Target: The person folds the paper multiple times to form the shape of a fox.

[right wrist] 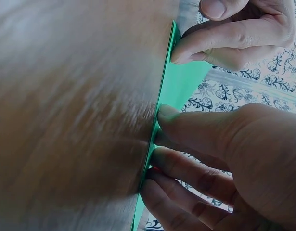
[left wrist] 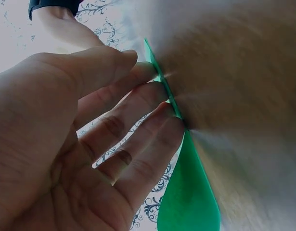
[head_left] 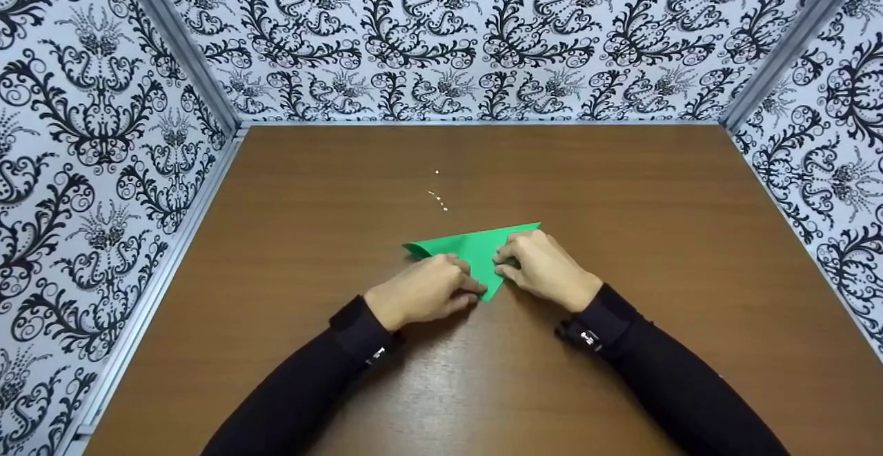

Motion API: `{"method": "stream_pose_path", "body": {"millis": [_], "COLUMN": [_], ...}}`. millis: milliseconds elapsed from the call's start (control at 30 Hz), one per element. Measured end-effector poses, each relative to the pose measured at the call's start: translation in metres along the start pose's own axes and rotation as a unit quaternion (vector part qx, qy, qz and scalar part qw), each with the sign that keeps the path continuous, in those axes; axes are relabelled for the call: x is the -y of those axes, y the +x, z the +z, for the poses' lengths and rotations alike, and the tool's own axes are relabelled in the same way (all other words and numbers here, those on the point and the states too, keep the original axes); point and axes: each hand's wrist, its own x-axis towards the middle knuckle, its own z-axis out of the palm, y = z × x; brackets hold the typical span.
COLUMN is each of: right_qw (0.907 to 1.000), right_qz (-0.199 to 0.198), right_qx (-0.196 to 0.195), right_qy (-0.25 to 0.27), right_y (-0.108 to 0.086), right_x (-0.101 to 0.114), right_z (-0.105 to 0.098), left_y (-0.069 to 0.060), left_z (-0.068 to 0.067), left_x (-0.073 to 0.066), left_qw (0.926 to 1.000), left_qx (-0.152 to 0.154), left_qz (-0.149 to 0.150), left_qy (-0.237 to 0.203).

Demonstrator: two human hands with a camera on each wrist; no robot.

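A green sheet of paper (head_left: 483, 252), folded to a triangle, lies on the table with one corner toward me. Its left end curls up off the wood in a loop, which shows large in the left wrist view as a green flap (left wrist: 188, 197). My left hand (head_left: 426, 292) presses its fingertips on the paper near the front corner. Along the right edge, my right hand (head_left: 548, 271) rests its fingertips and thumb on the sheet. In the right wrist view the thumb (right wrist: 196, 122) and fingers touch the paper (right wrist: 179, 86) without pinching it.
The brown wooden table (head_left: 310, 187) carries several small white specks (head_left: 439, 199) beyond the paper. Patterned black-and-white panels (head_left: 428, 42) stand at the back and both sides, joined by grey metal posts (head_left: 186, 42).
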Motion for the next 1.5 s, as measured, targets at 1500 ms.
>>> {"method": "stream_pose_path", "body": {"millis": [1500], "right_qw": [0.9999], "right_qz": [0.012], "right_qx": [-0.009], "right_qy": [-0.001], "right_y": [0.001], "right_x": [0.002], "right_z": [0.002], "left_y": [0.047], "left_z": [-0.012], "left_x": [0.038], "left_qw": [0.9890], "left_qx": [-0.047], "left_qz": [-0.041], "left_qy": [0.134]}}
